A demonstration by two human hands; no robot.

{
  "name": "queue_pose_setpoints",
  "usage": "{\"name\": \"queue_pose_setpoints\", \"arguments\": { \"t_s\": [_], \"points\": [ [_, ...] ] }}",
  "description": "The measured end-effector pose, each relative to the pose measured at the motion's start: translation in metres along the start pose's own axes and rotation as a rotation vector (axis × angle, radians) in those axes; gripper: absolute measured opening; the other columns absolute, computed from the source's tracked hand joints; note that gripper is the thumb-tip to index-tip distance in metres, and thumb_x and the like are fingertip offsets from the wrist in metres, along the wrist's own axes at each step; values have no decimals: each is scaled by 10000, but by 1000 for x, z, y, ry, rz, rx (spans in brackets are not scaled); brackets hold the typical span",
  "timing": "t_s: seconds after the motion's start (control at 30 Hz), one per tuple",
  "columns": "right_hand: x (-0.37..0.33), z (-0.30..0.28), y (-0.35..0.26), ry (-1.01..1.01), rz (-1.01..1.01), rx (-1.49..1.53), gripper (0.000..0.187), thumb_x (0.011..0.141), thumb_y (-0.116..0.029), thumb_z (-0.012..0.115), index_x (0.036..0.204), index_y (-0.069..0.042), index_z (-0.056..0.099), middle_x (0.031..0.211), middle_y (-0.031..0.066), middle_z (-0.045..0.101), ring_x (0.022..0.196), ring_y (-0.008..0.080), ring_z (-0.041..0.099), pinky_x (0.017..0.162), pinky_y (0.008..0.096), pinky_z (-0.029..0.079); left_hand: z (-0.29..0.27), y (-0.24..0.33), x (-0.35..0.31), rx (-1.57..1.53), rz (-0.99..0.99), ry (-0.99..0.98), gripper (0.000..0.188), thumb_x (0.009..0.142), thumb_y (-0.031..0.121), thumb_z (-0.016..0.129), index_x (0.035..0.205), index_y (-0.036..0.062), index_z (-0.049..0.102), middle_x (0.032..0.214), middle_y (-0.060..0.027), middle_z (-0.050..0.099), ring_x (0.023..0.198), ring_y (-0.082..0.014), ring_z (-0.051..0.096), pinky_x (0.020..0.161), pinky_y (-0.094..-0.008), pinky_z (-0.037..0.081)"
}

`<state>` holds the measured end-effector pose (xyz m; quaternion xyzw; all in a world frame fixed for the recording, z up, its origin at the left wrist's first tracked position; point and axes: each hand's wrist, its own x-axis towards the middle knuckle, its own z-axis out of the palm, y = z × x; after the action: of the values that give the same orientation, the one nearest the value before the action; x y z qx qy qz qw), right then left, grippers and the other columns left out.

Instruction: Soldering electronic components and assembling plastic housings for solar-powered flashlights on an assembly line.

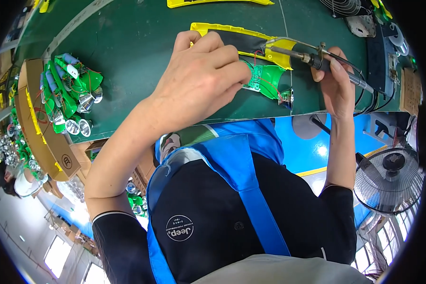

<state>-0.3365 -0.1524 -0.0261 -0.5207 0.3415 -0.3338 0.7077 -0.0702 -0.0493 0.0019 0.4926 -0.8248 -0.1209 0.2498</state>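
Observation:
My right hand (336,80) is closed round a soldering iron (312,59) with a thin metal feed tube (293,41) clamped along it. Its tip points left over a yellow plastic shell (241,33), which is lined with a dark strip. Just below lies a green plastic housing (271,78) bearing a small green circuit board (254,79). Red wires run from the board to a silver reflector lamp head (287,97) and up to the shell. My left hand (203,75) is curled over the shell and the housing's left end, fingers bent together; what they pinch is hidden.
Several green lamp assemblies (71,90) with silver reflectors are piled at the left, beside a cardboard box (47,128). Another yellow shell (217,2) lies at the far edge of view. A dark station with cables (381,66) stands at the right, a fan (388,180) below it.

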Motion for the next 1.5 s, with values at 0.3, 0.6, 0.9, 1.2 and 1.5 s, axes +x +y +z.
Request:
{"name": "queue_pose_setpoints", "arguments": {
  "t_s": [0.3,0.6,0.9,1.2,1.5],
  "points": [
    [4,4,-13,-37,70,-191,305,804,-272,570,833,25,512,771,92,515,578,107,477,577,230,406,-4,23,12,178,-166,-151,152,649,44,637,739,115,538,748,-13,517,776,-202,517,787,-366,349],
    [10,8,-17,-121,109,-329,343,762,-327,615,792,-3,508,593,33,484,501,91,478,842,255,415,-7,26,16,263,-149,-218,121,647,46,629,725,94,549,708,-27,518,728,-202,527,768,-371,358],
    [10,7,-16,-167,122,-278,280,769,-237,644,842,6,526,660,61,573,570,81,555,534,190,434,-3,23,16,270,-131,-185,112,645,44,627,701,94,544,694,-30,513,720,-198,529,759,-372,362],
    [8,10,-11,-140,27,-331,313,753,-285,648,793,-2,520,597,28,500,469,109,508,1036,432,313,-4,22,16,253,-158,-195,115,638,45,632,699,91,546,691,-27,509,714,-195,524,746,-366,355],
    [2,-2,-6,-15,-38,-279,321,810,-315,567,821,-10,466,565,51,491,508,124,504,1041,433,312,-3,23,16,243,-151,-193,116,645,49,635,708,97,550,692,-20,509,712,-194,521,744,-359,350]
  ]
}}
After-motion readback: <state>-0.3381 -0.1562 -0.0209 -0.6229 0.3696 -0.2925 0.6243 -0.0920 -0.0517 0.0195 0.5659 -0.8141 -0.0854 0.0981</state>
